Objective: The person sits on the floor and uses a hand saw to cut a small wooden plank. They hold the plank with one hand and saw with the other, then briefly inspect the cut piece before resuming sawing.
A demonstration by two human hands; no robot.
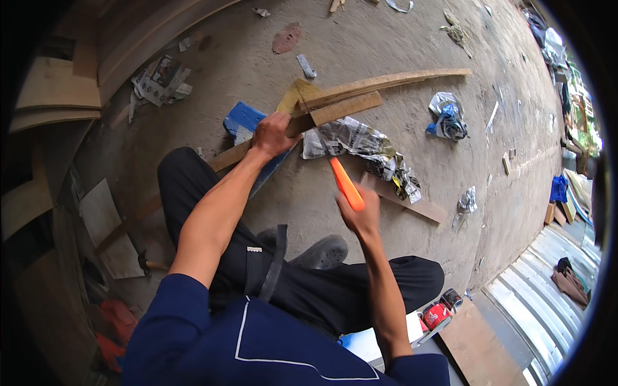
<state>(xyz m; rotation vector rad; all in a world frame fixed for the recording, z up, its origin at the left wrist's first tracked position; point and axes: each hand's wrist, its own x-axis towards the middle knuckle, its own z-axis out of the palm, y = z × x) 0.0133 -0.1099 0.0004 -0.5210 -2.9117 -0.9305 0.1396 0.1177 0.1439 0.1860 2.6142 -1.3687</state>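
"Legs (354,289) first: how are they?"

"Folded, in black, knees wide, with a grey shoe (327,251) between them. Cans (436,315) sit beside my right knee; a hammer (153,264) lies past my left thigh."

"And your right hand (362,212)?"

"Closed around the orange handle of a saw (346,183). It's a little blurred, but the grip is plain. The blade slants away from me, up to the wood."

"What's your left hand (271,134) doing?"

"Gripping the strip (347,108) from above, just left of the blade. The strip runs aslant past my left knee, across a blue piece (244,119), and its end sticks out right of the blade."

"What lies around it?"

"Crumpled newspaper (360,138) to the right, with a short board (415,202) nearer me. Beyond the strip, a long plank (405,78) and something yellow."

"And farthest?"

"Paper scraps (306,66) and a reddish patch (286,38) on the rough floor (373,45)."
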